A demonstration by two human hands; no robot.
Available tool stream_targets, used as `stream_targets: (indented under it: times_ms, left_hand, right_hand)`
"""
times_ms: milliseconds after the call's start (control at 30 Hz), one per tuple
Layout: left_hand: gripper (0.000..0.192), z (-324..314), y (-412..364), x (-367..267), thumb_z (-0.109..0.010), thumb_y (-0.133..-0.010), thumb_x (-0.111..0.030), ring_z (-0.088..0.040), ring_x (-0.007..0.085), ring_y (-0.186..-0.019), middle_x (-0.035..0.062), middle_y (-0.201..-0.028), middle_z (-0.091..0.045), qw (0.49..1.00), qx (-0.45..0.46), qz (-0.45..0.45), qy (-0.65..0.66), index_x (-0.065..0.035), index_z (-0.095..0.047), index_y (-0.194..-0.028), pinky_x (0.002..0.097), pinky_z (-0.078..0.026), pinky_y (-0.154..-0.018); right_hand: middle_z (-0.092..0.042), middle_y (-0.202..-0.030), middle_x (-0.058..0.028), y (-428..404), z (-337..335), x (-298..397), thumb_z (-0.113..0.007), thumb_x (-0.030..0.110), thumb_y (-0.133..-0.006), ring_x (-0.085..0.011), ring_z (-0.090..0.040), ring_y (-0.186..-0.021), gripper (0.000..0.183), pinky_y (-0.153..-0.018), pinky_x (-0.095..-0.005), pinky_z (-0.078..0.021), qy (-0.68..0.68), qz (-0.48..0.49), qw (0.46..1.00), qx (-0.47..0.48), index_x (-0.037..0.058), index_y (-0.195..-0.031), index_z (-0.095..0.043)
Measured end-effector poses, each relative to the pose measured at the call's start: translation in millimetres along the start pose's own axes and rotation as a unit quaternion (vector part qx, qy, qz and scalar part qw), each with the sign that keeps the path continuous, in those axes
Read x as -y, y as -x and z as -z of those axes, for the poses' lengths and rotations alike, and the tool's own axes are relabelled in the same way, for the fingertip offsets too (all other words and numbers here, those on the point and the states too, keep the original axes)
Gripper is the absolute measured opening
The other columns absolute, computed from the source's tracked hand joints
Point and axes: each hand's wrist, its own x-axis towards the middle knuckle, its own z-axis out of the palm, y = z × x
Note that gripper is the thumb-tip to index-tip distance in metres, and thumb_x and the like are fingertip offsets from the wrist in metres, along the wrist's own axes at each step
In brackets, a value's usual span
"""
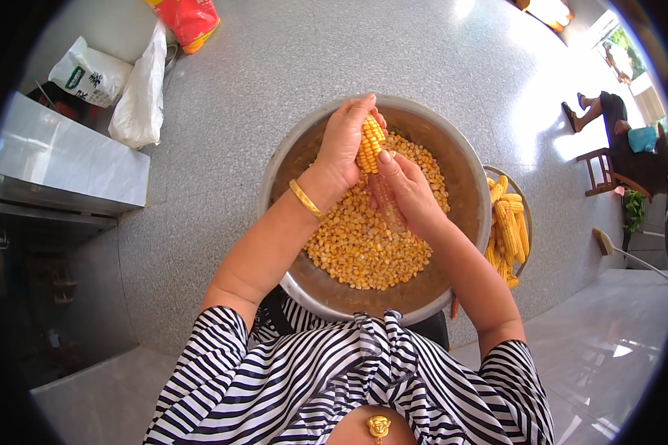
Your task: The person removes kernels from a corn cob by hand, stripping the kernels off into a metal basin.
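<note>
My left hand [342, 139] wraps around the upper part of a corn cob [371, 146], where yellow kernels still sit in rows. Around its lower part, my right hand [403, 189] grips with the thumb pressed at the edge of the kernels. Below that edge the cob is stripped and pale reddish. The cob is held tilted over a wide metal basin [325, 303]. Loose yellow corn kernels [367, 256] cover much of the basin's bottom. The fingers of both hands are partly hidden behind the cob.
Right of the basin, several corn cobs [509, 228] lie in a round container [529, 222]. White sacks [139, 94] and a red bag [192, 22] stand at upper left, near a counter [72, 150]. A seated person [612, 117] and a broom [604, 242] are at far right.
</note>
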Motion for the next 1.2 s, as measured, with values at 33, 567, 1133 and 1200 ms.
stream_targets:
  times_ms: [33, 567, 1133, 1200]
  left_hand:
    - [0.019, -2.0, 0.8, -1.4, -0.054, -0.083, -0.025, -0.052, 0.0124, -0.060, 0.0042, -0.068, -0.054, 1.000, 0.002, 0.002, -0.008, -0.0098, -0.048, -0.075, 0.0245, -0.046, -0.057]
    - [0.022, -5.8, 4.0, 2.0, -0.051, -0.085, -0.027, -0.051, 0.0098, -0.055, 0.0033, -0.064, -0.052, 0.998, -0.004, -0.053, -0.027, -0.0101, -0.046, -0.072, 0.0230, -0.044, -0.052]
    - [0.024, -6.9, 5.7, 5.1, -0.050, -0.086, -0.028, -0.049, 0.0091, -0.056, 0.0031, -0.064, -0.052, 0.997, 0.030, -0.054, -0.035, -0.0096, -0.046, -0.072, 0.0226, -0.042, -0.053]
    - [0.024, -7.0, 5.9, 5.3, -0.050, -0.086, -0.028, -0.049, 0.0091, -0.056, 0.0031, -0.065, -0.052, 0.997, 0.037, -0.054, -0.039, -0.0096, -0.046, -0.072, 0.0227, -0.042, -0.053]
  right_hand:
    - [-0.053, -0.068, -0.0075, 1.4, -0.8, 1.4, -0.033, 0.040, -0.092, -0.0144, -0.054, -0.055, 0.040, -0.048, -0.0250, -0.0441, -0.016, 0.023, 1.000, 0.013, 0.0017, -0.093, -0.047]
    - [-0.051, -0.060, -0.0062, 2.3, -2.2, -1.8, -0.034, 0.045, -0.090, -0.0144, -0.052, -0.047, 0.044, -0.043, -0.0256, -0.0426, -0.072, 0.008, 0.997, 0.026, 0.0030, -0.088, -0.046]
    - [-0.053, -0.065, -0.0079, -0.4, 1.2, -7.2, -0.032, 0.043, -0.091, -0.0162, -0.053, -0.050, 0.042, -0.047, -0.0270, -0.0450, -0.122, -0.008, 0.992, 0.034, 0.0031, -0.090, -0.047]
    - [-0.053, -0.065, -0.0079, 0.2, 0.5, -6.6, -0.032, 0.043, -0.091, -0.0163, -0.053, -0.051, 0.042, -0.047, -0.0270, -0.0451, -0.138, -0.012, 0.990, 0.027, 0.0030, -0.089, -0.047]
